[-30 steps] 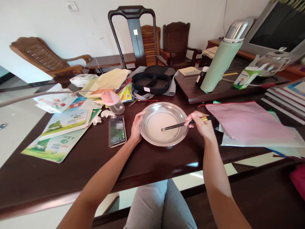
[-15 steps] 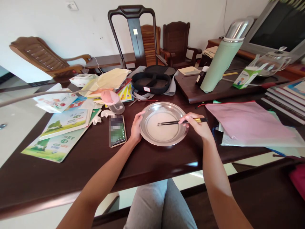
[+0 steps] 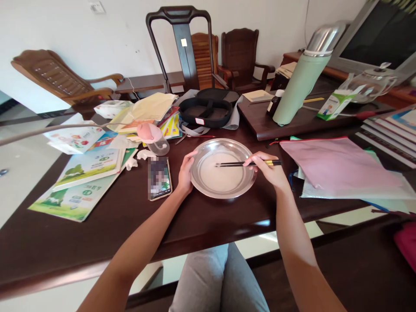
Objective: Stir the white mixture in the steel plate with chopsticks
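Note:
A shallow metal dish (image 3: 198, 184) with a pale white layer inside stands on the dark wooden table (image 3: 97, 225) in front of me. My left hand (image 3: 186, 172) grips its left rim with curled fingers. My right hand (image 3: 269, 170) is at the dish's right rim, closed on a pair of black chopsticks (image 3: 238, 164) with gold ends. The chopsticks lie almost level, tips over the middle of the dish.
A phone (image 3: 159, 177) lies just left of the dish, with picture books (image 3: 86, 167) and a pink-lidded cup (image 3: 152, 138) beyond. A pink zip folder (image 3: 338, 167), a green flask (image 3: 300, 80), a black case (image 3: 206, 110) and stacked books (image 3: 394, 130) crowd the right and back. Chairs stand behind.
My right hand has lifted the chopsticks from a downward slant in the dish to nearly level, tips shifted slightly left. The left hand and the dish have stayed put.

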Demonstrator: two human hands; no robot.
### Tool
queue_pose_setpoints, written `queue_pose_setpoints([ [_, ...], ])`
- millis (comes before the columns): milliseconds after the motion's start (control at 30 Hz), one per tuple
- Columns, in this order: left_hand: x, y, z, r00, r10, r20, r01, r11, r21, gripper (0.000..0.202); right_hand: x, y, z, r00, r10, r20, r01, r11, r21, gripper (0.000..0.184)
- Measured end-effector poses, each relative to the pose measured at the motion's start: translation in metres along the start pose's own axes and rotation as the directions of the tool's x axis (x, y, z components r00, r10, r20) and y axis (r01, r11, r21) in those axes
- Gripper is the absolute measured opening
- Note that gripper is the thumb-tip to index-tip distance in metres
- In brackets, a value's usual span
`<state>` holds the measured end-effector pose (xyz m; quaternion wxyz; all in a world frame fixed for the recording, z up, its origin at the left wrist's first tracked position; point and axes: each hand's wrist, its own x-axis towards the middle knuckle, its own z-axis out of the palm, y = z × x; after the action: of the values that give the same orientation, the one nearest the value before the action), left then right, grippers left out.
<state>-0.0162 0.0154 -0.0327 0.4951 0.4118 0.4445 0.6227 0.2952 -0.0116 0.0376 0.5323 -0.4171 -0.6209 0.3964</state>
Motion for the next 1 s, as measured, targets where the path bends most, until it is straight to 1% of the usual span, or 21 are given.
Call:
queue_pose_setpoints([
  [100, 0.001, 0.000, 0.000, 1.000, -0.012, -0.006, 0.012, 1.000, -0.004, 0.049, 0.000, 0.005, -0.006, 0.983, -0.015, -0.183, 0.025, 0.998, 0.053, 0.062],
  [133, 0.001, -0.001, -0.001, 1.000, -0.014, -0.008, 0.014, 1.000, -0.001, 0.049, 0.000, 0.007, -0.008, 0.976, -0.015, -0.215, 0.033, 0.996, 0.082, 0.062],
  [167, 0.001, -0.001, -0.001, 1.000, -0.013, -0.009, 0.013, 1.000, 0.005, 0.049, -0.001, 0.007, -0.009, 0.976, -0.013, -0.218, 0.037, 0.993, 0.108, 0.062],
  [200, 0.001, -0.001, -0.001, 1.000, -0.010, -0.008, 0.010, 1.000, 0.011, 0.048, -0.002, 0.007, -0.009, 0.982, -0.008, -0.191, 0.032, 0.991, 0.127, 0.061],
  [233, 0.001, -0.002, -0.001, 1.000, -0.006, -0.006, 0.006, 1.000, 0.017, 0.048, -0.003, 0.006, -0.008, 0.991, -0.002, -0.137, 0.020, 0.991, 0.132, 0.060],
  [333, 0.002, -0.003, -0.002, 1.000, 0.000, 0.001, 0.000, 1.000, 0.011, 0.050, -0.003, -0.001, -0.002, 0.998, 0.015, 0.055, -0.019, 0.997, 0.070, 0.059],
  [367, 0.002, -0.004, -0.002, 1.000, 0.003, 0.001, -0.003, 1.000, 0.001, 0.050, -0.002, -0.002, 0.000, 0.997, 0.014, 0.082, -0.017, 0.999, 0.040, 0.059],
  [400, 0.002, -0.004, -0.002, 1.000, 0.006, -0.001, -0.006, 1.000, -0.007, 0.050, -0.002, -0.003, 0.001, 0.997, 0.008, 0.078, -0.010, 1.000, 0.016, 0.059],
  [433, 0.002, -0.005, -0.002, 1.000, 0.009, -0.005, -0.009, 1.000, -0.011, 0.050, -0.001, -0.002, 0.001, 0.999, 0.000, 0.047, 0.000, 1.000, 0.001, 0.059],
  [500, 0.002, -0.005, -0.002, 1.000, 0.010, -0.008, -0.010, 1.000, -0.007, 0.048, 0.000, 0.001, -0.003, 0.997, -0.018, -0.074, 0.018, 1.000, 0.005, 0.060],
  [567, 0.002, -0.005, -0.003, 1.000, 0.006, -0.005, -0.006, 1.000, 0.004, 0.047, 0.000, 0.005, -0.007, 0.981, -0.024, -0.191, 0.034, 0.998, 0.048, 0.062],
  [600, 0.002, -0.004, -0.003, 1.000, 0.003, -0.004, -0.003, 1.000, 0.008, 0.046, -0.001, 0.006, -0.008, 0.976, -0.019, -0.218, 0.037, 0.996, 0.076, 0.062],
  [633, 0.002, -0.004, -0.003, 1.000, 0.001, -0.003, -0.001, 1.000, 0.010, 0.046, -0.001, 0.006, -0.009, 0.976, -0.012, -0.217, 0.035, 0.994, 0.101, 0.063],
  [667, 0.001, -0.003, -0.002, 1.000, 0.000, -0.003, 0.000, 1.000, 0.008, 0.046, -0.002, 0.006, -0.008, 0.983, -0.002, -0.186, 0.024, 0.993, 0.116, 0.063],
  [767, 0.001, -0.001, -0.001, 1.000, 0.000, -0.004, 0.000, 1.000, -0.008, 0.047, -0.003, 0.000, -0.002, 1.000, 0.027, 0.001, -0.027, 0.996, 0.082, 0.062],
  [800, 0.000, -0.001, -0.001, 1.000, 0.001, -0.004, -0.001, 1.000, -0.014, 0.047, -0.003, -0.002, 0.000, 0.998, 0.032, 0.045, -0.034, 0.998, 0.054, 0.062],
  [833, 0.000, -0.001, -0.001, 1.000, 0.001, -0.005, -0.001, 1.000, -0.019, 0.047, -0.002, -0.004, 0.001, 0.998, 0.032, 0.062, -0.034, 0.999, 0.027, 0.061],
  [867, 0.001, -0.001, -0.001, 1.000, 0.002, -0.007, -0.002, 1.000, -0.022, 0.047, -0.001, -0.004, 0.001, 0.998, 0.027, 0.050, -0.027, 1.000, 0.006, 0.061],
  [900, 0.001, -0.001, -0.001, 1.000, 0.002, -0.008, -0.002, 1.000, -0.021, 0.047, -0.001, -0.004, 0.001, 1.000, 0.018, 0.010, -0.018, 1.000, -0.005, 0.062],
  [1000, 0.001, -0.003, -0.001, 1.000, 0.003, -0.008, -0.003, 1.000, -0.007, 0.045, 0.000, 0.001, -0.005, 0.985, -0.005, -0.171, 0.012, 0.999, 0.034, 0.063],
])
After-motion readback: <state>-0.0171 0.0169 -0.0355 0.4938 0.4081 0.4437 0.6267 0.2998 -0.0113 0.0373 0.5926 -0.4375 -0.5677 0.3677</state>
